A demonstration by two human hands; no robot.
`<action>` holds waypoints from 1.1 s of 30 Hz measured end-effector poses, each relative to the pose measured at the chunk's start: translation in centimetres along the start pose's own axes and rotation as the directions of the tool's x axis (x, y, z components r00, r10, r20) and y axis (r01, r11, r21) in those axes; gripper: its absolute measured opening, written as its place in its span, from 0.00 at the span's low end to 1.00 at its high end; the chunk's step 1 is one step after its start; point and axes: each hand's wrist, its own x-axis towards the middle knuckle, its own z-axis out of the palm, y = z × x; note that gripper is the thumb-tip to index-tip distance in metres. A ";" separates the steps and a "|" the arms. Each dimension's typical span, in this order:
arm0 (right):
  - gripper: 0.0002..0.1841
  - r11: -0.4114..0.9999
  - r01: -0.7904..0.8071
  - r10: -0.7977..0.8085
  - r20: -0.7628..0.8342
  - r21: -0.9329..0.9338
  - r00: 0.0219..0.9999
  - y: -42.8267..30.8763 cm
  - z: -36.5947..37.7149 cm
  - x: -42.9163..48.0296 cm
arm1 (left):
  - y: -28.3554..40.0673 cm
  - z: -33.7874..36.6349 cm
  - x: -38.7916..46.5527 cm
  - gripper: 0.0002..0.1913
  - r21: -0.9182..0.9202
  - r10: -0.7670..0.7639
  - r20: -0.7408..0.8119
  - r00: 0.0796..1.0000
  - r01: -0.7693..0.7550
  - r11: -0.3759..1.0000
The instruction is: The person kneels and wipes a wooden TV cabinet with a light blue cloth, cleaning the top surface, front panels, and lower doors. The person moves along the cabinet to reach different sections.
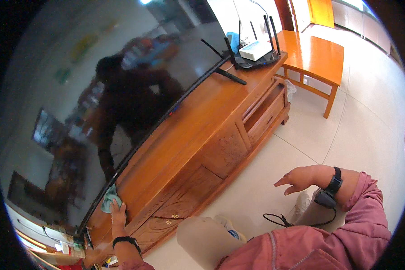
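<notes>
My left hand (117, 213) presses a green cloth (110, 199) onto the wooden TV cabinet (185, 130), right by the lower edge of a large flat-screen television (87, 111). Part of the cloth is hidden under my fingers. The television's screen is dark and reflects a person and the room. My right hand (298, 180) hangs in the air above the tiled floor, holding nothing, with thumb and fingers apart. A band with a small black device (325, 199) is strapped on that wrist, and a black cable hangs from it.
At the cabinet's far end stand a black router (256, 62) with upright antennas and a white box (255, 50) on it. Past it is an orange wooden chair (314, 59). A television foot (233, 77) juts over the cabinet top. Small items (67, 249) crowd the lower left.
</notes>
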 end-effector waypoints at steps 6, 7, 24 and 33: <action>0.31 1.000 -0.030 0.030 0.021 0.004 0.999 -0.4 -0.3 -0.6 | 8.1 1.5 4.6 0.44 -0.033 0.313 0.152 0.937 -0.312 0.950; 0.31 1.000 -0.024 0.024 0.025 0.011 0.999 -0.5 -0.4 -0.7 | 9.3 2.1 5.8 0.44 -0.040 0.360 0.169 0.917 -0.359 0.932; 0.32 0.991 0.004 0.002 -0.042 0.135 0.999 -1.1 -0.9 -2.0 | 27.6 6.5 11.6 0.38 0.013 0.528 0.236 0.816 -0.546 0.837; 0.32 0.995 0.052 -0.047 -0.055 0.085 0.997 -1.0 0.1 -1.4 | 32.0 7.9 8.7 0.38 -0.035 0.702 0.254 0.665 -0.719 0.694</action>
